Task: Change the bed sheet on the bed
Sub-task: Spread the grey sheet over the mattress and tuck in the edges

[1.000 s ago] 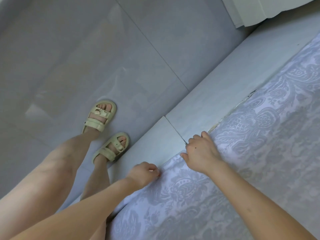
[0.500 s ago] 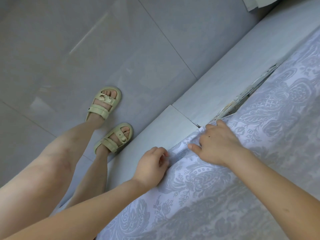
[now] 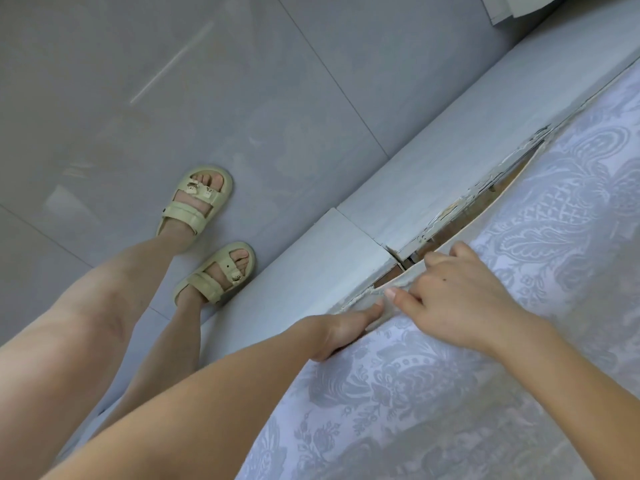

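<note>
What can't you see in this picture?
Head view:
- Fingers of the left hand: tucked under the bed sheet edge, grip unclear.
- Inside the gap beside the bed frame: dark and narrow.
- White thing, top right: cut off by the picture's edge.
- Rest of the bed sheet: cut off right and bottom.

Pale floral-patterned bed sheet [image 3: 485, 358], edge lifted off bed frame [image 3: 433, 188]
</note>
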